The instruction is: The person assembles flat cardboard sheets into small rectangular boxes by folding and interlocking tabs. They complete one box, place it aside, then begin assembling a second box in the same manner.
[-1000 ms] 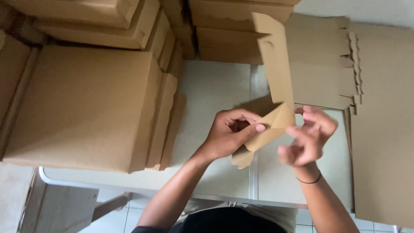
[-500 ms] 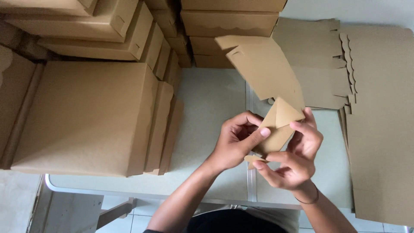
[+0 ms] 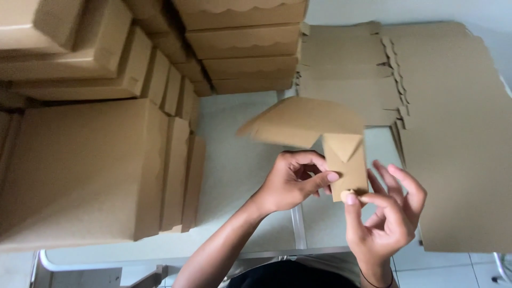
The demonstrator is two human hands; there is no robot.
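1. Your left hand (image 3: 290, 184) is curled around the left edge of a small brown cardboard blank (image 3: 325, 144), thumb pressed against the narrow lower panel and fingers tucked behind it.
2. Your right hand (image 3: 386, 218) pinches the bottom corner of that same panel between thumb and forefinger; the other three fingers fan out loosely to the right, off the card.
3. The cardboard blank is held in the air above the tabletop (image 3: 234, 160), roughly centre frame. Its narrow panel stands upright with a triangular flap folded down on its face, and a wider panel bends off the top toward the left, a little blurred.
4. To your left, a large folded brown box (image 3: 80, 170) lies flat on the tabletop, with several thinner boxes (image 3: 178, 170) leaning on edge against its right side.
5. Beyond those, along the far left, more boxes (image 3: 74, 48) are stacked in rows.
6. Straight ahead at the far edge, four or so boxes with scalloped edges (image 3: 245, 48) are piled one on another.
7. To your right, a pile of flat unfolded cardboard sheets (image 3: 458, 138) with wavy cut edges covers that end of the tabletop, overlapping one another.
8. A dark band (image 3: 373, 280) shows on your right wrist.
9. A pale tiled floor (image 3: 458, 269) shows past the near edge of the tabletop.
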